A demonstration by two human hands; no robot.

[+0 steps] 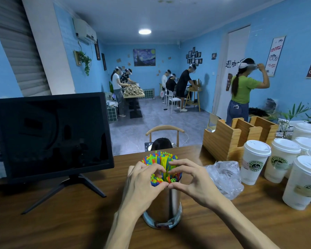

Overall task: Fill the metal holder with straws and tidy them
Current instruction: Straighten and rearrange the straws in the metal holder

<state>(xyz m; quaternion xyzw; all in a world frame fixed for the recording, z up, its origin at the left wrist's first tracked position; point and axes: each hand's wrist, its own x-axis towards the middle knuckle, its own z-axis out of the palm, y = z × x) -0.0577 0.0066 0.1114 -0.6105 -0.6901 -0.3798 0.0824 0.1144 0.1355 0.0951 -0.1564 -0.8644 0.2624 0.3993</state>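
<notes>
1. The worktop [65,221] is brown wood and runs under both hands and out to either side of the grip.
2. A dark monitor [50,135] on a black splayed stand sits left of the grip and a little beyond it.
3. A wooden organiser [228,141] with open slots stands beyond the grip and to its right.
4. White lidded paper cups [255,162] with green logos cluster to the right of the grip, near the organiser.
5. A crumpled clear plastic bag [226,177] lies just beside the right hand, between it and the cups.
6. The metal holder [167,207] stands upright on the worktop directly below the grip, between the two wrists.
7. The straws [162,159], blue, green, yellow, orange and red, pack the holder and rise through and beyond the grip.
8. The left hand [140,184] curls round the left side of the straw bundle at the holder's rim.
9. The right hand [192,180] curls round the right side; thumbs meet on the near side and fingertips nearly meet above, so the grip forms a closed ring gathering the straws.
</notes>
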